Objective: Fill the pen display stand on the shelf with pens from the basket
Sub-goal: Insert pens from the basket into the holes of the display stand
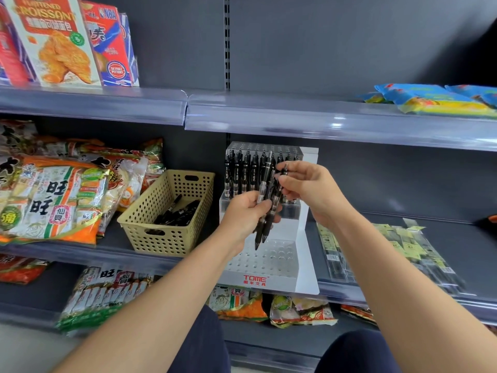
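A white stepped pen display stand (269,265) sits on the middle shelf, its back tier holding a row of black pens (242,173) and its front holes bare. In front of it my left hand (246,211) grips a bunch of black pens (265,208), tips pointing down. My right hand (309,187) pinches the top of one pen of that bunch. Left of the stand, a beige perforated basket (166,238) holds several more black pens (177,214).
Snack bags (53,200) crowd the shelf left of the basket. Flat clear packets (387,251) lie right of the stand. The upper shelf edge (322,122) overhangs the stand closely. More snack bags (301,310) fill the shelf below.
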